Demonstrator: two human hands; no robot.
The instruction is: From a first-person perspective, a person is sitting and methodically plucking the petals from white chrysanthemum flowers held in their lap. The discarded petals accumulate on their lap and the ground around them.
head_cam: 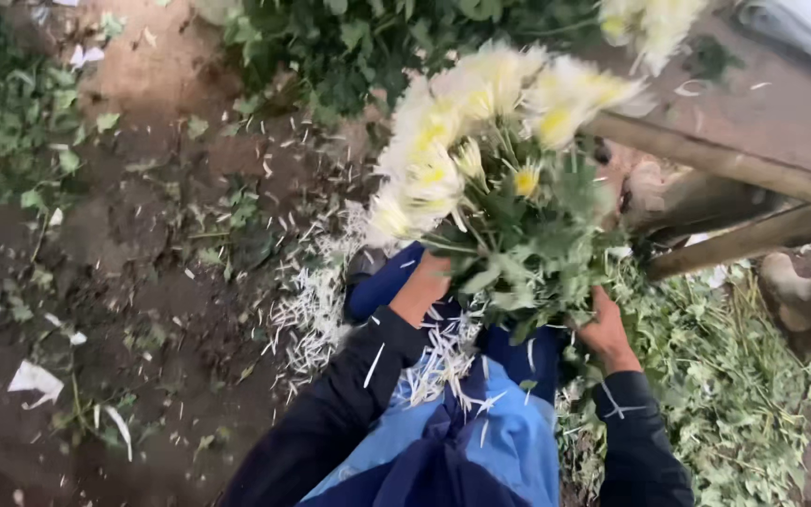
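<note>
Your left hand (421, 286) and your right hand (604, 329) both meet the bunch of white and yellow flowers (490, 141) at its leafy lower part, one on each side. The blooms fan up and away from you, well above both hands, blurred at the top; the green stems and leaves (527, 253) hang between your wrists.

Your left grip sits at the bunch's left edge, fingers curled in against the foliage, but the leaves hide them, so you cannot tell whether it is closed on the stems or only pressed to them. Your right grip is buried in the leaves at the lower right, with only the back of the hand showing; its hold cannot be judged either.

Under the bunch lies your blue apron (481, 441), strewn with thin white petals (438, 361). More petals lie scattered on the bare soil (143, 282) to your left. To your right, wooden poles (734, 164) cross just beside the blooms, and cut greenery (734, 394) is heaped below them.
</note>
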